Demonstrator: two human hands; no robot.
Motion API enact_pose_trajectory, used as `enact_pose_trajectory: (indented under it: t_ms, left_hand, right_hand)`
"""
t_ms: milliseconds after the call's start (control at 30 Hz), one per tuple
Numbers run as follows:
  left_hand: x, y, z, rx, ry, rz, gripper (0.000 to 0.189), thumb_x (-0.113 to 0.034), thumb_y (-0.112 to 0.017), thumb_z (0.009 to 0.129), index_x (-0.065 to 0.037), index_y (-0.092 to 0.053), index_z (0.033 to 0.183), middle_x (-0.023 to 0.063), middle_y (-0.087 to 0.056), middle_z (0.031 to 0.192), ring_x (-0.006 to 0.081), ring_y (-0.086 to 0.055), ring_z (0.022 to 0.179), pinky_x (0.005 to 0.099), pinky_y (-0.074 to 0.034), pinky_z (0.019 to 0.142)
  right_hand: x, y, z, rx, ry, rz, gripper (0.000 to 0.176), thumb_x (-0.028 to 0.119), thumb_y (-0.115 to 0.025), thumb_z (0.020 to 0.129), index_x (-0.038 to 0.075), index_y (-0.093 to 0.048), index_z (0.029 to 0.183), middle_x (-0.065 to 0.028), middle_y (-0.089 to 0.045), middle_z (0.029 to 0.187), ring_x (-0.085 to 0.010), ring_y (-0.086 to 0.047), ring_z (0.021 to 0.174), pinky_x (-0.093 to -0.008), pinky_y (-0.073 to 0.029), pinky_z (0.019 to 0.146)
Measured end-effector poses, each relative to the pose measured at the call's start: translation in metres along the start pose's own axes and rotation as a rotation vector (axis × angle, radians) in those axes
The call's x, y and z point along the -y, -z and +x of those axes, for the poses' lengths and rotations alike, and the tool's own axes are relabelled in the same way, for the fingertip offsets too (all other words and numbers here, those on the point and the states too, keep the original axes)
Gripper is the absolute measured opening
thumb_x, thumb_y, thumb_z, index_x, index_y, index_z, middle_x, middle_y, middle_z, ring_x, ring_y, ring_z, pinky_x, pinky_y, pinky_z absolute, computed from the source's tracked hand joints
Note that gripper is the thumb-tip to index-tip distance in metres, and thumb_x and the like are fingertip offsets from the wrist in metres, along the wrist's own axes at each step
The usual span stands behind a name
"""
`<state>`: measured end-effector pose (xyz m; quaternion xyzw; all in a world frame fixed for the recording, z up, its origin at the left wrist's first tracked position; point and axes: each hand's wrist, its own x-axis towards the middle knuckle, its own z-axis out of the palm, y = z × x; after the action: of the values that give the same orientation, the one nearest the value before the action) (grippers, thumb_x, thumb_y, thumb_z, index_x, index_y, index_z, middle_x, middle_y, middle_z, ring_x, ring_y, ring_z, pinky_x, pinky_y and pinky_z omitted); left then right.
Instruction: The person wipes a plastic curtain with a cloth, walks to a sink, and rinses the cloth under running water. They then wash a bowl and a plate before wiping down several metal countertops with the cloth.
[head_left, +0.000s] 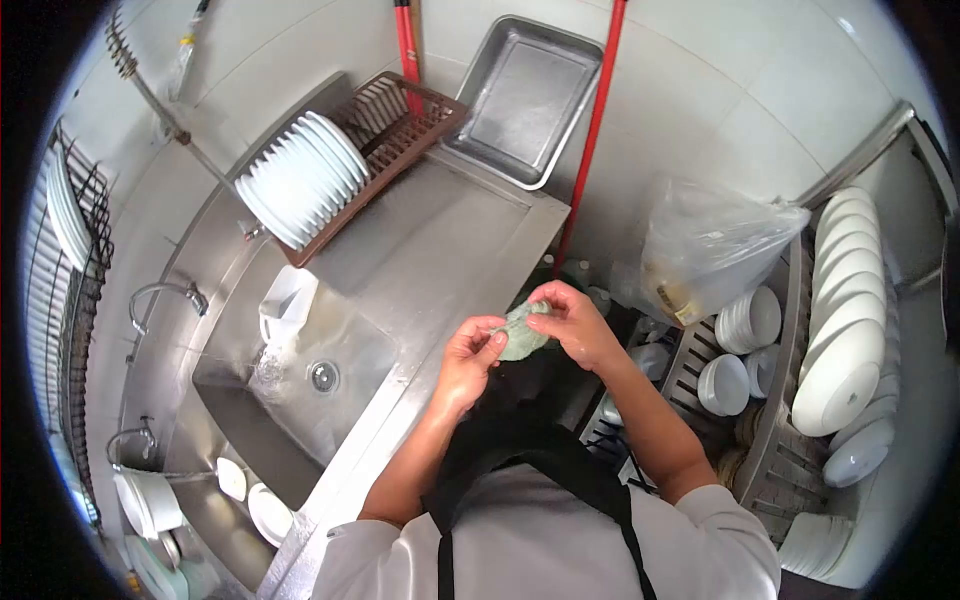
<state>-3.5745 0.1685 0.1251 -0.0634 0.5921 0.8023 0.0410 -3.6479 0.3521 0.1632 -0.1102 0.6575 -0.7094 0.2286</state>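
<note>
A small pale green cloth or sponge [523, 336] is held up between both hands, just past the front edge of the steel counter. My left hand [471, 352] pinches its left side between thumb and fingers. On the other side, my right hand [570, 322] grips its upper right part, fingers closed. Left of the hands lies a steel sink [345, 370] with a round drain [323, 376] and a white plastic container [289, 307] near its back edge.
White plates [303, 180] stand in a brown rack [395, 155] on the counter. A steel tray [525, 100] leans on the wall near a red pole [597, 120]. Shelving at right holds bowls [724, 385], plates [840, 375] and a plastic bag [705, 240]. Dishes [150, 503] sit lower left.
</note>
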Motion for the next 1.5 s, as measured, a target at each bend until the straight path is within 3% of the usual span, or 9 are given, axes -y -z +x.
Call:
enact_pose_trajectory:
  t_ms: [267,367,467,700,767,933,1200,1400,1500]
  left_hand:
    - [-0.004,0.016,-0.009,-0.168,-0.108,-0.027,0.012,-0.015,-0.065,0.093,-0.008,-0.060,0.101,-0.0048,-0.057,0.084,0.0046,-0.050,0.074,0.0209,-0.043,0.063]
    - [-0.016,0.031,-0.013,-0.182,-0.123,0.052,0.014,-0.017,-0.066,0.092,-0.008,-0.061,0.102,-0.0057,-0.057,0.083,0.0040,-0.049,0.072,0.0200,-0.040,0.063]
    - [-0.022,0.055,-0.016,-0.189,-0.116,0.128,0.024,-0.016,-0.069,0.090,-0.003,-0.063,0.109,-0.0018,-0.063,0.089,0.0068,-0.055,0.081,0.0234,-0.045,0.075]
    - [-0.022,0.068,-0.057,0.083,0.095,0.366,0.018,-0.018,-0.067,0.091,-0.001,-0.067,0.098,-0.0041,-0.060,0.080,0.0055,-0.051,0.075,0.0242,-0.043,0.067]
    - [-0.021,0.070,-0.066,0.028,0.071,0.367,0.020,-0.020,-0.067,0.092,-0.002,-0.066,0.097,-0.0043,-0.058,0.078,0.0049,-0.050,0.075,0.0241,-0.043,0.067]
    - [0.000,0.094,-0.098,-0.109,-0.076,0.380,0.025,-0.027,-0.064,0.093,-0.002,-0.064,0.092,0.0089,-0.059,0.113,0.0212,-0.058,0.093,0.0361,-0.046,0.079]
    - [0.016,0.168,-0.185,-0.500,-0.171,-0.006,0.012,-0.014,-0.060,0.095,-0.006,-0.064,0.103,0.0034,-0.064,0.112,0.0107,-0.056,0.099,0.0271,-0.044,0.087]
    - [-0.007,0.151,-0.224,-0.815,-0.314,-0.073,0.029,-0.028,-0.062,0.094,-0.003,-0.059,0.109,0.0052,-0.063,0.106,0.0114,-0.056,0.092,0.0249,-0.044,0.078]
    - [0.007,0.118,-0.239,-0.849,-0.298,-0.145,0.033,-0.036,-0.062,0.094,-0.005,-0.058,0.104,0.0015,-0.058,0.079,0.0091,-0.052,0.070,0.0221,-0.040,0.061]
  right_hand:
    - [0.021,-0.019,0.000,0.088,0.153,0.111,0.035,-0.013,-0.049,0.078,0.000,-0.055,0.110,-0.0103,-0.062,0.100,-0.0165,-0.063,0.089,-0.0296,-0.050,0.082]
    - [0.015,-0.008,0.012,-0.045,0.348,-0.671,0.034,-0.012,-0.050,0.079,0.001,-0.058,0.109,-0.0084,-0.062,0.101,-0.0137,-0.061,0.084,-0.0260,-0.047,0.077]
    - [0.016,-0.010,0.015,-0.087,0.292,-0.424,0.025,-0.006,-0.055,0.078,0.000,-0.062,0.101,-0.0059,-0.063,0.092,-0.0107,-0.058,0.079,-0.0261,-0.047,0.071]
    - [0.005,-0.007,0.030,-0.280,0.313,-0.336,0.023,0.000,-0.048,0.082,-0.001,-0.059,0.103,-0.0044,-0.060,0.089,-0.0126,-0.056,0.083,-0.0258,-0.045,0.077]
    - [0.001,-0.014,0.035,-0.214,0.205,0.074,0.021,0.002,-0.046,0.084,0.000,-0.059,0.101,-0.0036,-0.059,0.090,-0.0122,-0.055,0.085,-0.0252,-0.045,0.077]
    - [0.000,-0.048,0.046,-0.032,0.147,-0.127,0.017,0.004,-0.048,0.088,0.000,-0.058,0.101,-0.0020,-0.058,0.085,-0.0106,-0.055,0.078,-0.0251,-0.046,0.073]
    - [0.043,-0.057,0.083,-0.127,0.192,0.100,0.007,0.006,-0.055,0.091,0.003,-0.058,0.096,-0.0005,-0.059,0.083,-0.0091,-0.056,0.072,-0.0260,-0.048,0.069]
    - [0.024,-0.035,0.077,0.492,-0.086,-0.598,0.027,0.017,-0.061,0.091,0.001,-0.060,0.113,-0.0083,-0.065,0.098,-0.0169,-0.062,0.090,-0.0314,-0.049,0.082]
    - [-0.020,-0.033,0.097,0.350,0.483,-1.005,0.052,0.029,-0.065,0.088,-0.002,-0.053,0.128,-0.0208,-0.058,0.124,-0.0305,-0.054,0.119,-0.0420,-0.041,0.101]
